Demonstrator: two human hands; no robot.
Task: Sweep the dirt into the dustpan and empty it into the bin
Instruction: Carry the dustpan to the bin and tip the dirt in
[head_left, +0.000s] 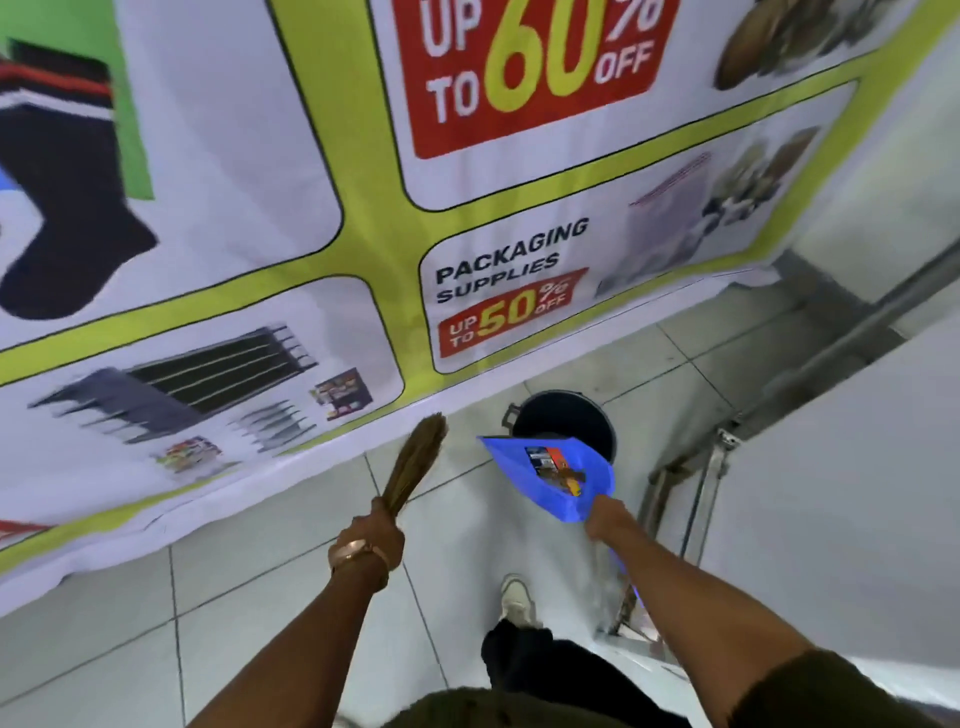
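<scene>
My right hand (607, 518) grips the handle of a blue dustpan (524, 470), held in the air with its front edge just over the near rim of a dark round bin (566, 415). Wrappers and scraps (558, 470) lie inside the pan. My left hand (375, 535) is closed around a brown straw hand broom (418, 457), its bristles pointing up and away toward the banner. A watch sits on that wrist.
A large sale banner (363, 234) hangs along the left and far side, reaching down to the tiled floor (260, 597). A white wall and metal door frame (717, 467) stand at the right. My shoe (517, 600) is below the dustpan.
</scene>
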